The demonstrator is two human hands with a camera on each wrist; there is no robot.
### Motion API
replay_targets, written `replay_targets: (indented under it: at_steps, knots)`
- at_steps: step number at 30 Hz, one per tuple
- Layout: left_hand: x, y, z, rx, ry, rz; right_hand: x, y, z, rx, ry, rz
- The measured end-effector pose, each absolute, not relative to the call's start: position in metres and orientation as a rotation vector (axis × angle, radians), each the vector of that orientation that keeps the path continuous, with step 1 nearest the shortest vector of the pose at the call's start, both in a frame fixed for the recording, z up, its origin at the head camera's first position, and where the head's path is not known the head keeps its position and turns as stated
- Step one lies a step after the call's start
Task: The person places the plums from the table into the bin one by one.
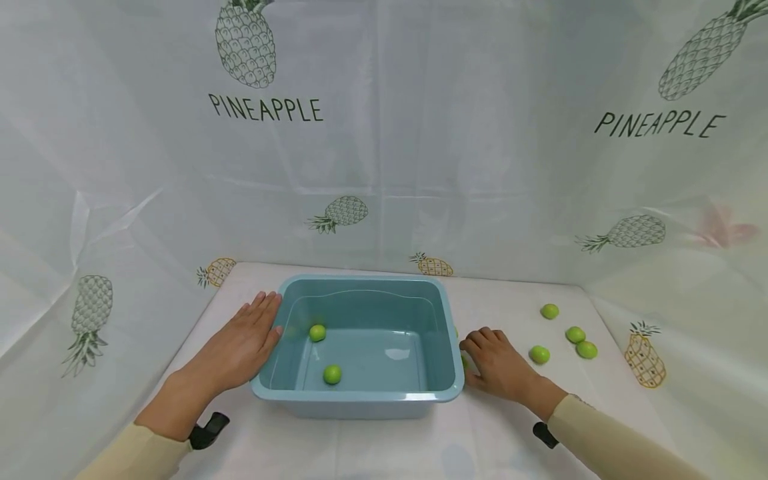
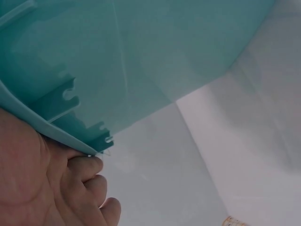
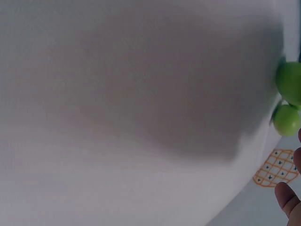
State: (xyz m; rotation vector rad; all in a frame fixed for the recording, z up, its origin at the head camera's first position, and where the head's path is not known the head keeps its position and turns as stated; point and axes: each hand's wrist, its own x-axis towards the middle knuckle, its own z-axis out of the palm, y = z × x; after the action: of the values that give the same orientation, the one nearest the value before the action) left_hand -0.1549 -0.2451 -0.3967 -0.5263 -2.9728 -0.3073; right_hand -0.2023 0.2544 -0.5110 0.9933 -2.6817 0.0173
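Note:
A light blue plastic bin [image 1: 360, 397] stands on the table with two small round green fruits in it, one toward the back left [image 1: 317, 333] and one nearer the front [image 1: 333, 374]. My left hand [image 1: 243, 343] rests along the bin's left rim, fingers straight. From the left wrist, the palm lies against the rim [image 2: 56, 134] with the fingertips outside it. Beside the bin's right wall my right hand [image 1: 498, 363] reaches down, fingers spread and bent over a green fruit [image 1: 465, 362] that they partly hide. Two green fruits [image 3: 289, 84] show close to its fingertips in the right wrist view.
Several more green fruits lie to the right of my right hand, including one nearby [image 1: 539, 355], one at the back [image 1: 550, 311] and a touching pair [image 1: 587, 350]. A pineapple-print sheet [image 1: 420, 147] hangs behind and around the white-covered table [image 1: 384, 453].

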Motion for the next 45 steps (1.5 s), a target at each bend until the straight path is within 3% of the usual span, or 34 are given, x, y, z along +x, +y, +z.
replay_targets:
  at_steps: [15, 22, 29, 45]
  knots:
    - [-0.155, -0.246, -0.399, -0.547, -2.948, -0.261, -0.202, 0.251, -0.527, 0.976, -2.704, -0.042]
    - [-0.155, -0.245, -0.399, -0.537, -2.959, -0.273, -0.208, 0.259, -0.532, 0.801, -2.715, -0.011]
    - [-0.154, -0.245, -0.399, -0.53, -2.964, -0.289, -0.219, 0.278, -0.527, 0.669, -2.686, -0.103]
    - [-0.152, -0.244, -0.395, -0.554, -2.941, -0.224, -0.23, 0.289, -0.514, 0.666, -2.564, -0.132]
